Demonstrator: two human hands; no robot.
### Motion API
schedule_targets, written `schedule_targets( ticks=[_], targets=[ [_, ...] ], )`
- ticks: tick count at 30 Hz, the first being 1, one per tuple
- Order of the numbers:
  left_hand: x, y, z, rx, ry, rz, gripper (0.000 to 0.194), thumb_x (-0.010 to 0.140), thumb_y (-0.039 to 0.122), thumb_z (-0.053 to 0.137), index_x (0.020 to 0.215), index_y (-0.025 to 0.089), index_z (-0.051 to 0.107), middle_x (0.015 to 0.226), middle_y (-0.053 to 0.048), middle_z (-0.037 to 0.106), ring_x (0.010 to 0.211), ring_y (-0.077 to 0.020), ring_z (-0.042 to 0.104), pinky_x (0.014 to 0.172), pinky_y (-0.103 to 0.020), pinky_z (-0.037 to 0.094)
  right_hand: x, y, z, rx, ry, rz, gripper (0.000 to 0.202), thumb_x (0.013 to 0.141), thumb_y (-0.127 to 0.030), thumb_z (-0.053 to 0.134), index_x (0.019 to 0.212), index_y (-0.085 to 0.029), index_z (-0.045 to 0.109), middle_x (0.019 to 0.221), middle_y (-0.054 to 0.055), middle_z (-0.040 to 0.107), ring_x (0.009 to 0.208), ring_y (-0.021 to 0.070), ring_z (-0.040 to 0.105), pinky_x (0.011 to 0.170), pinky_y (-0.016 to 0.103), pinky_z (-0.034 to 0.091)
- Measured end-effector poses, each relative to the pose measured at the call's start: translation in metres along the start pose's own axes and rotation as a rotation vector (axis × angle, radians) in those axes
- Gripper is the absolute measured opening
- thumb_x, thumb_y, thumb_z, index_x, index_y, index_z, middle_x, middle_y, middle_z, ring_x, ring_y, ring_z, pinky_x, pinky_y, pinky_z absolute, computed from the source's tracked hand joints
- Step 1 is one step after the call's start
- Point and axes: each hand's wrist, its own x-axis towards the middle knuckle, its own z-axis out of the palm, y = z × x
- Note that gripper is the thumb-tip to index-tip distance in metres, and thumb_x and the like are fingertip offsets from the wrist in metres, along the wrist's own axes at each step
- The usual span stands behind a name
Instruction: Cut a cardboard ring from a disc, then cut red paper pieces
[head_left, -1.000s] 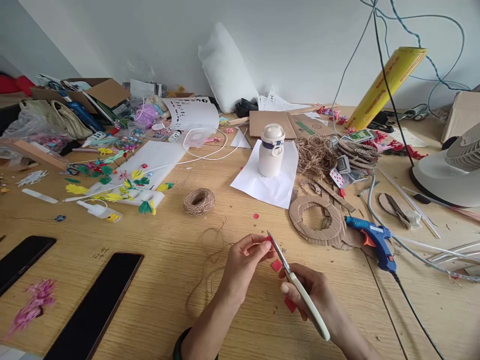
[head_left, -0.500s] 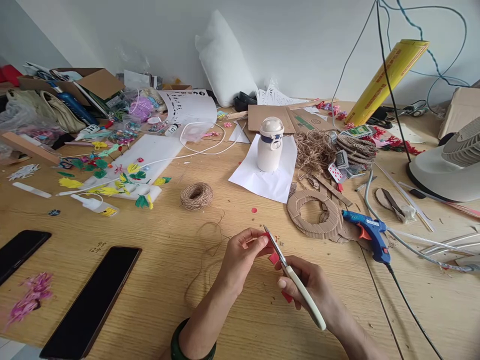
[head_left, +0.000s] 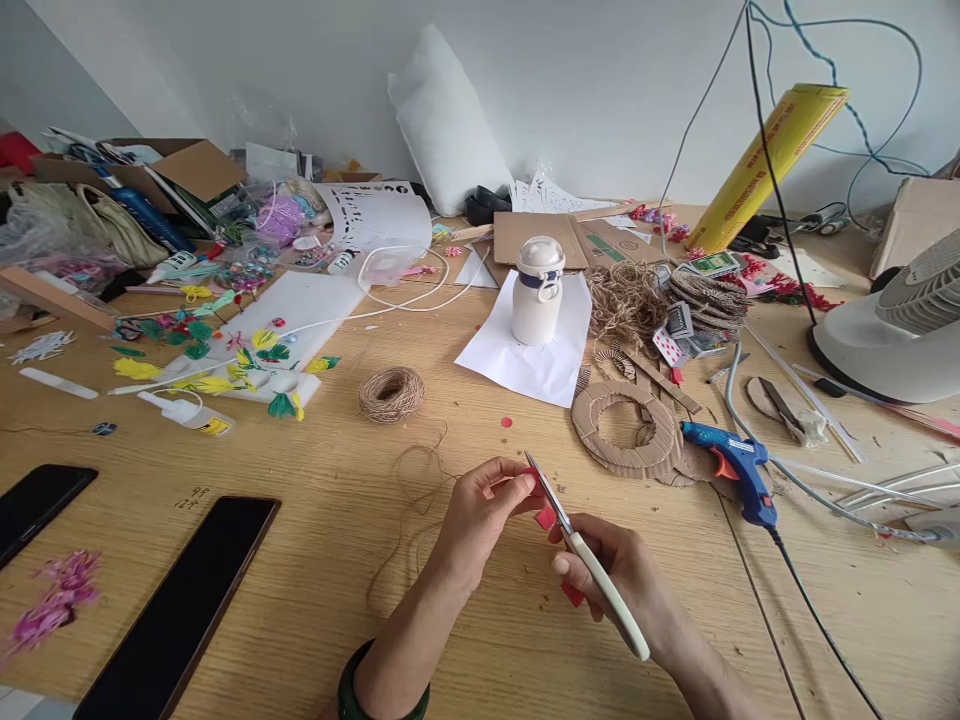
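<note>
My left hand (head_left: 484,510) pinches a small red piece (head_left: 532,477), which looks like paper or felt, between thumb and fingers. In my right hand (head_left: 611,565) is a pair of scissors (head_left: 600,580) with white handles, its blades pointing up and left against the red piece. More red scraps (head_left: 546,518) show by the blades and under my right hand. Past my hands, a small red disc (head_left: 507,422) lies on the wooden table. A thin strand of twine (head_left: 416,500) loops beside my left wrist, near a twine coil (head_left: 391,393).
A blue glue gun (head_left: 739,470) and a cardboard ring (head_left: 628,428) lie to the right. Behind them is a tangle of twine (head_left: 626,305). A cream bottle (head_left: 538,300) stands on white paper. Two phones (head_left: 184,600) rest at left; a fan (head_left: 900,330) is far right.
My hands hold nearly the same pose, with the scissor blades still at the red piece. The whole view has shifted very slightly.
</note>
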Motion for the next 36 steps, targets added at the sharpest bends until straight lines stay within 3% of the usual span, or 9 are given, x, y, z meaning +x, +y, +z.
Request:
schedule_targets(
  ticks=[30, 36],
  targets=[
    [0.0039, -0.0040, -0.0035, 0.069, 0.071, 0.023, 0.027, 0.076, 0.040, 0.077, 0.078, 0.013, 0.073, 0.082, -0.005, 0.071, 0.080, -0.0155, 0.066, 0.079, -0.029, 0.059, 0.0012, 0.0027, -0.0003, -0.031, 0.029, -0.039, 0.049, 0.071, -0.058, 0.076, 0.087, -0.015, 0.060, 0.055, -0.005, 0.049, 0.044, 0.0067, 0.038, 0.037, 0.020, 0.031],
    [0.0038, -0.0072, -0.0024, 0.024, 0.069, 0.032, 0.024, 0.074, 0.036, 0.080, 0.081, 0.013, 0.073, 0.082, -0.005, 0.073, 0.076, -0.0141, 0.068, 0.080, -0.029, 0.059, 0.0030, 0.0048, -0.0006, -0.021, 0.008, -0.032, 0.052, 0.073, -0.058, 0.075, 0.097, -0.013, 0.062, 0.053, -0.006, 0.046, 0.045, 0.0081, 0.038, 0.039, 0.021, 0.033]
  ],
)
